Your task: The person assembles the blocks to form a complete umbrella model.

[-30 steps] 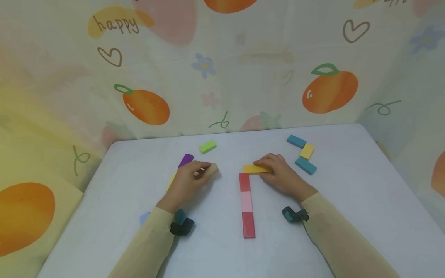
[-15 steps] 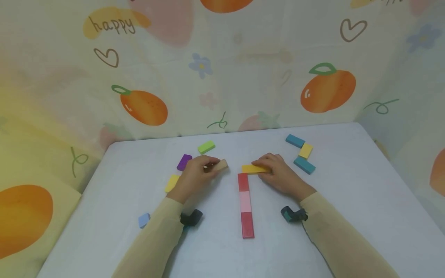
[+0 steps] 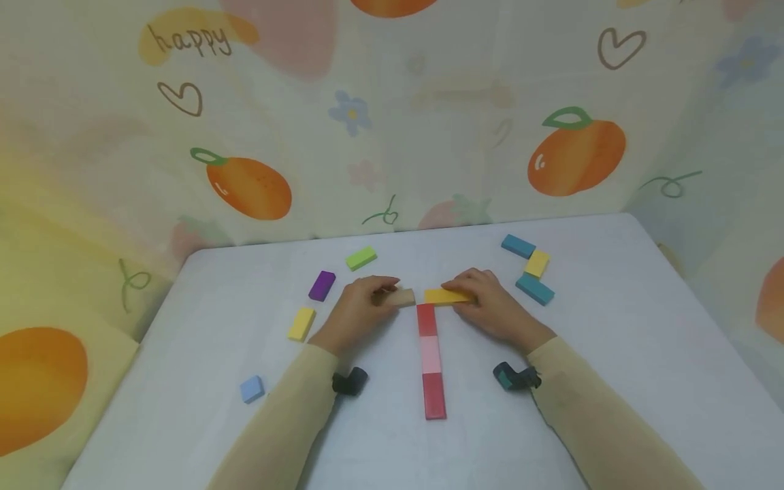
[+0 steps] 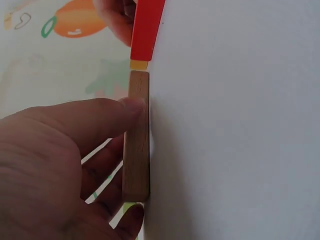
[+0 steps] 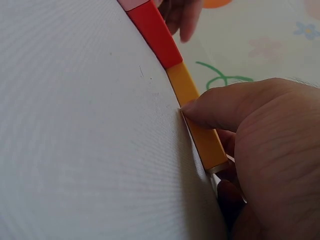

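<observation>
My left hand [image 3: 355, 309] pinches a plain wooden block [image 3: 402, 297] between thumb and fingers. In the left wrist view the thumb presses the near side of that wooden block [image 4: 136, 160], which lies along the white tabletop. Opposite, my right hand [image 3: 493, 309] holds an orange-yellow block [image 3: 436, 296] by its right part. A narrow gap separates the two held blocks. Below them runs a column of a red block [image 3: 427, 320], a pink block [image 3: 431, 354] and another red block [image 3: 434, 396]. The orange-yellow block's left end lies at the column's top.
On the left are a purple block [image 3: 322, 286], a yellow block [image 3: 301, 324] and a light blue block [image 3: 252, 389]. A green block [image 3: 361, 258] lies farther back. Two blue blocks [image 3: 535, 288] flank a yellow block [image 3: 537, 263] at right. A patterned cloth [image 3: 429, 136] hangs behind.
My left hand has carried the wooden block rightward, bringing it close to the orange-yellow block and the column's top. The right hand stays in place, still holding its block.
</observation>
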Demonstrator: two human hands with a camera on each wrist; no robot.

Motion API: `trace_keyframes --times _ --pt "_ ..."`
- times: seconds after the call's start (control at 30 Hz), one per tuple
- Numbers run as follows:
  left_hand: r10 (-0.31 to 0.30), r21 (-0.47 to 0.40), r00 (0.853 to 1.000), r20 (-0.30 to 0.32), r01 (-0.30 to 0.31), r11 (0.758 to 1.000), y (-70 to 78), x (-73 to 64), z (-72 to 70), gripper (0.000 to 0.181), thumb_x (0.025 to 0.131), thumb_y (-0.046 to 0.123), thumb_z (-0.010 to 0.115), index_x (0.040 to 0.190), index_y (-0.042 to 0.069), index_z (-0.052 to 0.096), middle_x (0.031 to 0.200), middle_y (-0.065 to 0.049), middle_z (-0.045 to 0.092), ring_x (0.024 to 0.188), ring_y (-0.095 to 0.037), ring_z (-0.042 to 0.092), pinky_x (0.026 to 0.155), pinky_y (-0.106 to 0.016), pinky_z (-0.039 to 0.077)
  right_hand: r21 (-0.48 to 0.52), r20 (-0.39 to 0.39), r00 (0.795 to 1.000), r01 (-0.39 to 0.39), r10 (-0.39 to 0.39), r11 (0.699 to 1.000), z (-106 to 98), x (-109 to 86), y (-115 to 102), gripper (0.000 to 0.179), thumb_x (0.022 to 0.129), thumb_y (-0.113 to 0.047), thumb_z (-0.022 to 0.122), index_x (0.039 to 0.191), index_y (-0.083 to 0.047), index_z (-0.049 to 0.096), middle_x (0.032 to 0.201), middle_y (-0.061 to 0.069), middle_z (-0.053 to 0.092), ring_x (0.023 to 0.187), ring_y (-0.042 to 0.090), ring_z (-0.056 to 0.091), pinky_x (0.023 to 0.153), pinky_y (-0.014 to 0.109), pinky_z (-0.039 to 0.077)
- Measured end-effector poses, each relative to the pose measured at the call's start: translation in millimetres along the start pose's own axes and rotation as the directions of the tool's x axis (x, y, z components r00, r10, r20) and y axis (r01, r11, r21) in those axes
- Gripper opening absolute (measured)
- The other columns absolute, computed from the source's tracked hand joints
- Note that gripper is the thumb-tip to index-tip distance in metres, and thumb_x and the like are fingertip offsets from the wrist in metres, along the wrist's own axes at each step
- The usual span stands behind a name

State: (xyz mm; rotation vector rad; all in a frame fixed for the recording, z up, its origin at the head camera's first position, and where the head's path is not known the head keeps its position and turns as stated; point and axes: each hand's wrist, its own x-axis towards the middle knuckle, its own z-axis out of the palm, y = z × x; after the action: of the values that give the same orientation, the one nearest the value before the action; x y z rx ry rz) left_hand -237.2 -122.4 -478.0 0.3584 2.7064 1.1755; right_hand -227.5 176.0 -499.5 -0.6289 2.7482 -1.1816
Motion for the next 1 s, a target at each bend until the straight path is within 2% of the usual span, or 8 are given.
trace_keyframes --times 0.1,0.17,0.27,0.43,0.67,1.0 --pt "-0.050 -0.023 0.999 -0.001 0.050 0.998 -2.8 -3.3 -2.6 0.049 0.098 0.013 0.084 0.144 0.025 0.072 0.134 0.009 0.068 0.128 -0.018 0.059 0.111 -0.043 0.052 -0.001 0.006 1.000 0.003 -0.003 1.000 1 0.6 0 0.041 0.106 -0.013 0.073 0.146 -0.016 0.070 0.138 0.000 0.061 0.132 0.026 0.047 0.110 0.047 0.051" --pt "-0.059 -0.044 0.998 0.000 0.059 0.997 -5.8 -4.1 -3.4 0.048 0.099 0.013 0.083 0.143 0.026 0.072 0.133 0.010 0.068 0.128 -0.017 0.059 0.110 -0.043 0.052 -0.005 0.001 1.000 0.002 -0.002 1.000 1 0.5 1 0.040 0.106 -0.013 0.073 0.146 -0.016 0.070 0.138 0.000 0.061 0.132 0.026 0.047 0.110 0.047 0.051" --pt "-0.050 -0.078 0.999 -0.001 0.050 0.996 -10.6 -3.3 -3.4 0.045 0.100 0.013 0.083 0.141 0.027 0.073 0.132 0.011 0.069 0.127 -0.017 0.060 0.108 -0.041 0.053 -0.004 -0.003 1.000 0.000 0.000 1.000 1 0.2 1 0.040 0.106 -0.012 0.073 0.146 -0.016 0.070 0.138 0.000 0.062 0.132 0.026 0.047 0.109 0.047 0.052" --pt "0.001 -0.107 1.000 -0.006 -0.002 0.994 -15.4 -0.1 -1.6 0.042 0.100 0.011 0.082 0.138 0.026 0.075 0.132 0.009 0.070 0.126 -0.017 0.061 0.108 -0.042 0.053 -0.002 0.000 1.000 -0.002 0.002 1.000 1 0.7 1 0.040 0.106 -0.013 0.073 0.146 -0.016 0.070 0.137 0.000 0.062 0.131 0.026 0.047 0.109 0.047 0.052" --pt "0.039 -0.129 0.999 -0.003 -0.039 0.991 -13.2 1.9 -0.2 0.039 0.099 0.009 0.082 0.135 0.024 0.078 0.127 0.011 0.072 0.121 -0.016 0.063 0.108 -0.041 0.053 0.003 -0.004 1.000 -0.008 0.008 1.000 1 1.2 2 0.040 0.105 -0.012 0.073 0.145 -0.017 0.071 0.137 0.000 0.061 0.131 0.026 0.047 0.109 0.047 0.052" --pt "0.037 -0.129 0.999 0.007 -0.036 0.991 -10.1 2.8 1.2 0.037 0.099 0.011 0.083 0.134 0.025 0.078 0.128 0.014 0.072 0.124 -0.015 0.062 0.108 -0.039 0.053 0.008 -0.005 1.000 -0.010 0.010 1.000 0 0.5 0 0.040 0.105 -0.012 0.074 0.145 -0.016 0.071 0.136 0.000 0.061 0.131 0.026 0.047 0.108 0.048 0.053"
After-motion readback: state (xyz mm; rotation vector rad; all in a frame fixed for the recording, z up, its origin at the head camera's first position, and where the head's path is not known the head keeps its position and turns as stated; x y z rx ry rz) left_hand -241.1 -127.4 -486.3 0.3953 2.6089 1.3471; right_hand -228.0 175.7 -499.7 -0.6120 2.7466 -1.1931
